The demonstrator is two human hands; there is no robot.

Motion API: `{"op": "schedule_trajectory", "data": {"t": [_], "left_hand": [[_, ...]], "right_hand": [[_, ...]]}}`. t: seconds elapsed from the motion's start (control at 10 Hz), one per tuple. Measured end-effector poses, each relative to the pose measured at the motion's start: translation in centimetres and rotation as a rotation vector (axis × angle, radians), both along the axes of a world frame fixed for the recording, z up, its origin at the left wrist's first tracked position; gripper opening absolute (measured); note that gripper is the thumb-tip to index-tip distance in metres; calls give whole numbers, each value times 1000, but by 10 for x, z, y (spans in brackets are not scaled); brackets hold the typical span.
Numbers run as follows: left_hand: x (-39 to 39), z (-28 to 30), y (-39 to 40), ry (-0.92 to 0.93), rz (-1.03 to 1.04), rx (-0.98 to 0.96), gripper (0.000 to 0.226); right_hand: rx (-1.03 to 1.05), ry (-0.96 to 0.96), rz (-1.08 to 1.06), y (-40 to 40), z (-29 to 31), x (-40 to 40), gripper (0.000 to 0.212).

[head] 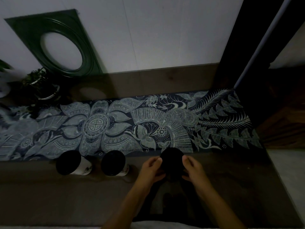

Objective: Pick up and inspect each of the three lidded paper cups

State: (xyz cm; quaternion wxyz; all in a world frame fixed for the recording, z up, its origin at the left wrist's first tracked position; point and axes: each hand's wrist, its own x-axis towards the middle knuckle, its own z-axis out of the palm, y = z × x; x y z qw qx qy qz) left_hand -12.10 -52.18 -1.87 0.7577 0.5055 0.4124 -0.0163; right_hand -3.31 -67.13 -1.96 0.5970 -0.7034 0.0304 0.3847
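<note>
Step in hand: third cup (171,158), lower centre-right of the frame, is being gripped from both sides. Looks like the pick-up of this one, though whether it is off the tabletop (49,195) I cannot tell in this gloom.
Left hand (152,169): curled round the cup's left side, thumb up by the dark lid, fingers pressed to the wall.
Right hand (192,169): same on the right side, thumb high, fingers wrapped under.
Other cups: left cup (71,163) and middle cup (114,163) stand at lower left of centre, near each other but apart, nobody touching them.
Next move: my read is a lift towards the camera and a slow turn, keeping the grip even so the lid stays seated; the light is poor for inspecting.
Count, cups: three, all lidded.
Count, hands: two, both on one cup.
Count, runner (132,126): one patterned, across mid-frame behind the cups.
Count, frame (33,30): one green, upper left.
</note>
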Motion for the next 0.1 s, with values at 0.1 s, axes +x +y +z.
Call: {"op": "schedule_trajectory", "data": {"t": [0.1], "left_hand": [[-2, 2, 1, 0, 0, 102, 25]], "right_hand": [[-19, -65, -6, 1, -1, 1, 30]]}}
